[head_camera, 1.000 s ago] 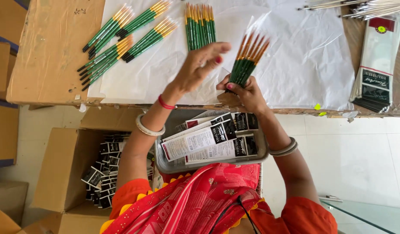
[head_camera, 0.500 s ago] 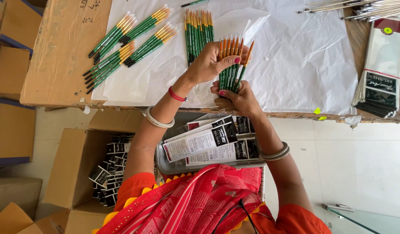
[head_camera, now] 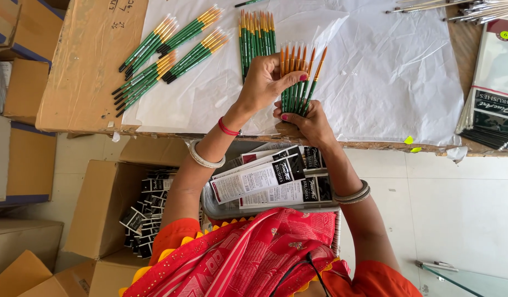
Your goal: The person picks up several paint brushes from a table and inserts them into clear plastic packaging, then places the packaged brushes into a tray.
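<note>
Your right hand (head_camera: 308, 122) grips a fan of slim green, orange-tipped brushes (head_camera: 299, 77) near the worktop's (head_camera: 83, 66) front edge; left hand (head_camera: 265, 82) fingers pinch the tips.

green brushes (head_camera: 298, 82) with orange ends, white sheet (head_camera: 386, 82).

bright, even daylight | soft short shadows under hands | mild glare on white plastic sheet (head_camera: 386, 71) | sharp at centre | slight softness and wide-angle bending toward corners | no motion blur
</note>
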